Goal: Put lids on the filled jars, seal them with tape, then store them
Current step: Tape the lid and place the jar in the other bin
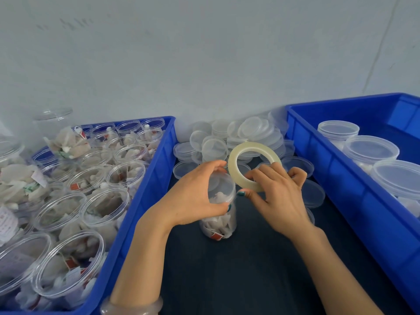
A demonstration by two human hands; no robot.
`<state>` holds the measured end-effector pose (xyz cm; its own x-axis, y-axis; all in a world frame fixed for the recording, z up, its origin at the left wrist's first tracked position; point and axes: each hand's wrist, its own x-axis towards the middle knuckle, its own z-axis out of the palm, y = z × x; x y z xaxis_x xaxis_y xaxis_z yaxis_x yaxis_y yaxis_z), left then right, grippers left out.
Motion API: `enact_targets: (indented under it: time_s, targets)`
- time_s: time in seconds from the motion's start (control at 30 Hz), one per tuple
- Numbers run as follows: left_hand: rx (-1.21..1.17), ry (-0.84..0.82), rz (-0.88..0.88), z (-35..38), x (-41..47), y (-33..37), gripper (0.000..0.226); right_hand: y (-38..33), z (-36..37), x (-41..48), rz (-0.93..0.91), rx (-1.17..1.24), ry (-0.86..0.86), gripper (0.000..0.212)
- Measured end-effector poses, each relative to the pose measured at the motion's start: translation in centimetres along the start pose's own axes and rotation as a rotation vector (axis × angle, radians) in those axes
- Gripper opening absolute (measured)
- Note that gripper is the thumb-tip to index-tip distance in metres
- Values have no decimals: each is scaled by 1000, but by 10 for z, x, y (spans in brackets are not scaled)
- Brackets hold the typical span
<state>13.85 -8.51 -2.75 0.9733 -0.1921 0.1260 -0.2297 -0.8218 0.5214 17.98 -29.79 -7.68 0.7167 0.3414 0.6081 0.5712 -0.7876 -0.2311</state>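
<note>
A clear jar (219, 220) filled with white sachets stands on the dark table between two blue crates, a translucent lid (221, 181) on top. My left hand (193, 196) grips the jar near its lid, fingers over the top and thumb on the side. My right hand (277, 196) holds a roll of clear tape (236, 155) right beside the lid, fingers through its hole and thumb near the jar's rim.
A blue crate (147, 178) at left holds several open filled jars. Another blue crate (336, 169) at right holds lidded jars (370, 151). A pile of loose lids (241, 137) lies against the wall behind the jar.
</note>
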Motion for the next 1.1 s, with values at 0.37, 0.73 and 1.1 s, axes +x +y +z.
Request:
enact_targets:
  time_s: [0.37, 0.73, 1.1]
  targets:
    - [178, 311, 10, 37, 6, 12, 93, -10, 14, 1, 100, 62, 64, 18]
    - [113, 310, 78, 34, -6, 16, 79, -15, 32, 27, 412, -21, 69, 28]
    - [95, 347, 39, 31, -11, 14, 34, 2, 21, 38, 57, 35, -331, 40]
